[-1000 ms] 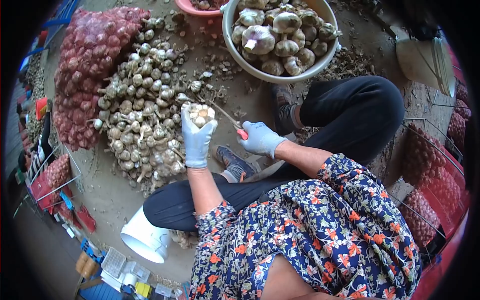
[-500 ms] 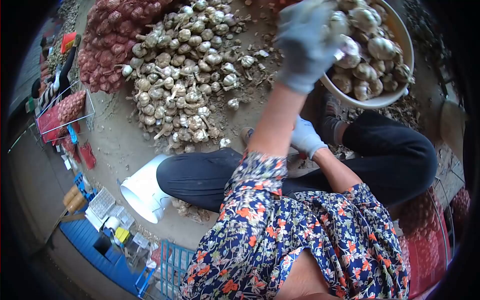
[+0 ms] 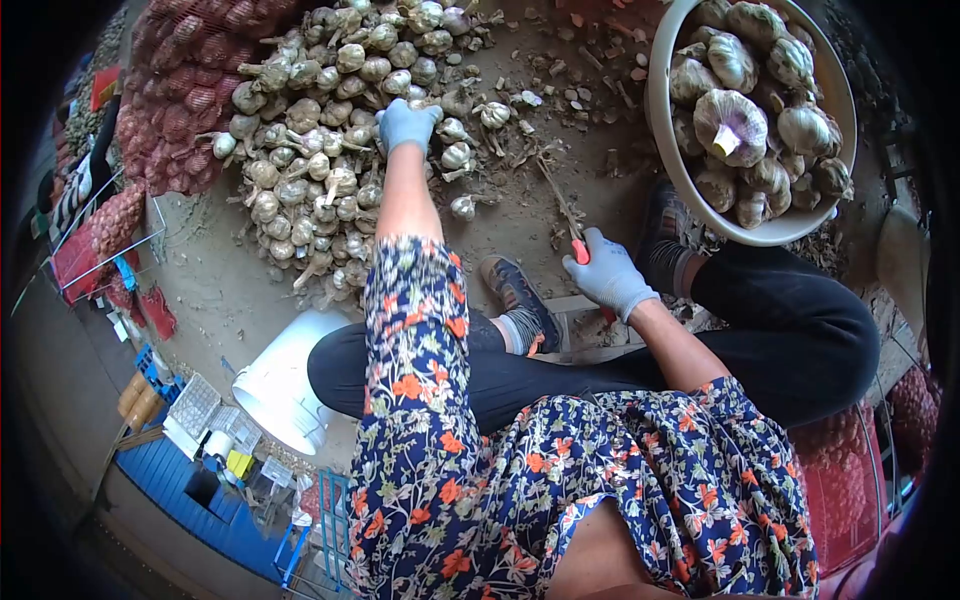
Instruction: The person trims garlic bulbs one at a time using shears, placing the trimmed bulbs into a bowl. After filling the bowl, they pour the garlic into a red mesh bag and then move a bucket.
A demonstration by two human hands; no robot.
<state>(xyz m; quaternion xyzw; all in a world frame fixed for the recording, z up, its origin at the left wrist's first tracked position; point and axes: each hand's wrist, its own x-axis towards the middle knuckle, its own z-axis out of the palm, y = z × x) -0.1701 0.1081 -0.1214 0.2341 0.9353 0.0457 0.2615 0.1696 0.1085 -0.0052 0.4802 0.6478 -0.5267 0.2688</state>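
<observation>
My left hand, in a grey glove, is on the heap of garlic, its fingers curled around a garlic bulb that they partly hide. My right hand, also gloved, is closed on the red handle of a knife above my crossed legs. A long narrow blade seems to run from that handle up towards the scraps on the ground. Right of it stands a round pale tub filled with large garlic bulbs.
Red mesh sacks of garlic stand behind the heap. A white bucket lies tilted by my left knee. Dry stalks and scraps litter the ground. Blue crates are at lower left, and another person is at far left.
My left hand has gone from the tub leftwards to the garlic heap. My right hand and the red-handled knife, largely hidden before behind my left arm, now show. The view has shifted slightly.
</observation>
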